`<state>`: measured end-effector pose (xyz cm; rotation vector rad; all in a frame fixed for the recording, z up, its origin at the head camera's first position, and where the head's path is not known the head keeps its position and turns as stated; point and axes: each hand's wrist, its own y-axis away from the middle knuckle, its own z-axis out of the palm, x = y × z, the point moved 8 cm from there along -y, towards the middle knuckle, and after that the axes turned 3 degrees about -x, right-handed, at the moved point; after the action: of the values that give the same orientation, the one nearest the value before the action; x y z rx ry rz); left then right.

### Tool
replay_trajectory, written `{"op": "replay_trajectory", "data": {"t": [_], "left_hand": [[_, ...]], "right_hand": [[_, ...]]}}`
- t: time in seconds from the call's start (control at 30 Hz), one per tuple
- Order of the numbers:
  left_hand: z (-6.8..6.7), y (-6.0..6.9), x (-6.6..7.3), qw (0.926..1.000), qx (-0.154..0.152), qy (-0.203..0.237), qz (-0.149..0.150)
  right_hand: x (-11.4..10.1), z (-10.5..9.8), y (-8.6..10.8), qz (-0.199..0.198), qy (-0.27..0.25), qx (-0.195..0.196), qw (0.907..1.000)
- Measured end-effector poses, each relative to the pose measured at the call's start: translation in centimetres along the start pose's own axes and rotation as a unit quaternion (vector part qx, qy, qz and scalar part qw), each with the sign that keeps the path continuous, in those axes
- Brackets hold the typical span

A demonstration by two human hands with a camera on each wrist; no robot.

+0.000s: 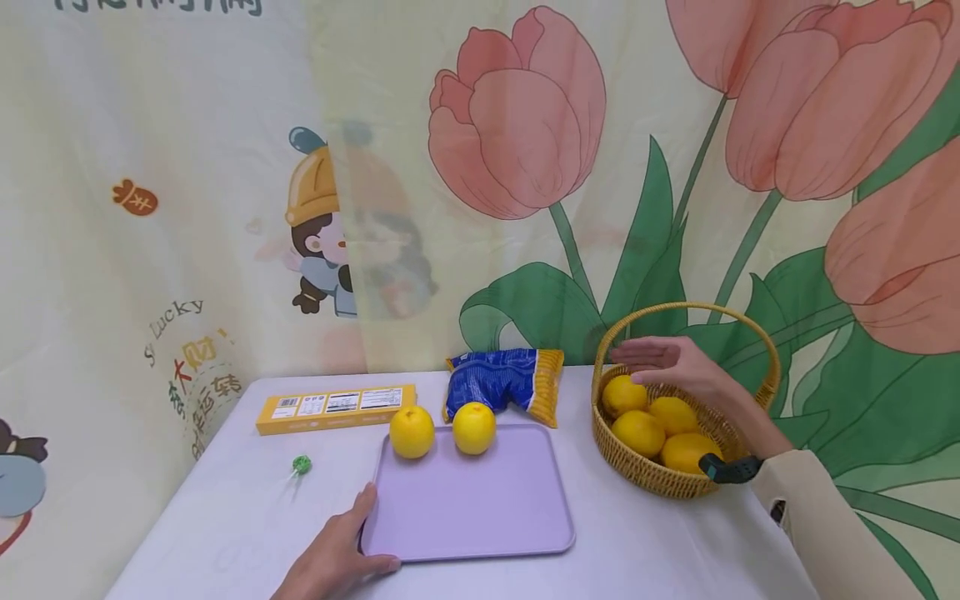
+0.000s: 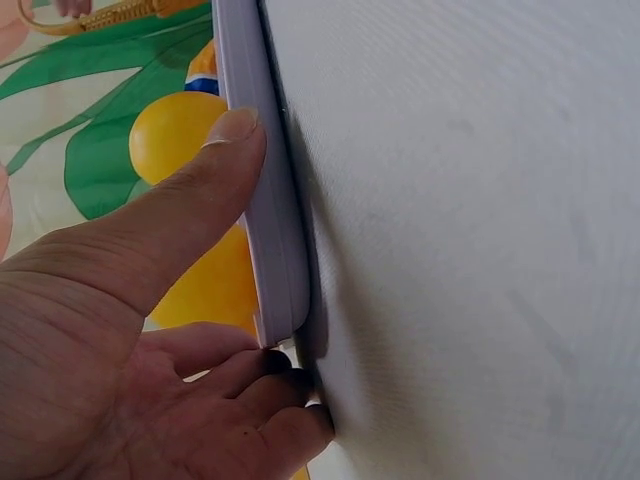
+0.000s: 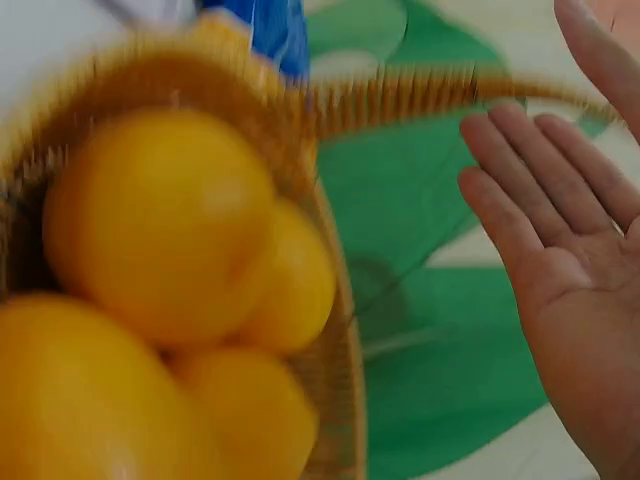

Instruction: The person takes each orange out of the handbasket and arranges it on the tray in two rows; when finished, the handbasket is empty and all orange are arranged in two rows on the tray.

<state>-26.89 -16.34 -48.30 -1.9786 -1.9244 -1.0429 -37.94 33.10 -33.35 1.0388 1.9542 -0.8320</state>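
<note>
A light purple tray [image 1: 468,508] lies on the table, and two round yellow citrus fruits [image 1: 412,432] [image 1: 474,428] sit along its far edge. My left hand [image 1: 341,542] holds the tray's near left corner. In the left wrist view the thumb [image 2: 235,140] lies against the tray's side, with the other fingers around the corner. Over the wicker basket [image 1: 637,471] at the right hovers my right hand [image 1: 671,362], fingers straight and nothing in them. Several yellow citrus fruits [image 1: 639,432] fill the basket; they look large and blurred in the right wrist view.
Behind the tray lies a blue and yellow packet [image 1: 495,379]. A long yellow box [image 1: 337,408] stands at the back left, with a green-wrapped lollipop [image 1: 302,464] in front of it. The basket's tall arched handle [image 1: 690,307] rises around the right hand. A printed curtain [image 1: 517,275] hangs behind the table.
</note>
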Motion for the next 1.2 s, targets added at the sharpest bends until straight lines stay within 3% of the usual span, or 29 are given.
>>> {"op": "replay_trajectory", "data": {"t": [0.13, 0.27, 0.57, 0.7, 0.93, 1.07, 1.2], "left_hand": [[0.2, 0.0, -0.3, 1.0, -0.002, 0.006, -0.005], [0.2, -0.2, -0.4, 1.0, -0.002, 0.0, -0.008], [0.3, -0.1, -0.2, 0.9998, -0.006, -0.007, -0.017], [0.1, 0.0, -0.1, 0.9997, -0.003, -0.014, -0.019], [0.2, -0.1, -0.2, 0.9996, -0.004, -0.012, -0.025], [0.2, -0.1, -0.4, 0.9996, -0.004, -0.013, -0.024], [0.3, -0.2, -0.4, 0.9996, -0.004, -0.011, -0.024]], "right_hand": [[3.2, -1.9, 0.3, 0.075, 0.031, 0.041, 0.9959], [5.9, -2.6, 0.1, 0.126, 0.049, 0.059, 0.989], [10.2, -2.5, -0.6, 0.201, 0.128, 0.028, 0.9708], [10.6, -1.8, -1.2, 0.228, 0.145, -0.015, 0.9627], [9.7, -0.2, -2.1, 0.221, 0.152, -0.08, 0.96], [9.5, 0.0, -2.3, 0.223, 0.165, -0.061, 0.9588], [9.1, -0.1, -2.4, 0.219, 0.145, -0.016, 0.9647]]}}
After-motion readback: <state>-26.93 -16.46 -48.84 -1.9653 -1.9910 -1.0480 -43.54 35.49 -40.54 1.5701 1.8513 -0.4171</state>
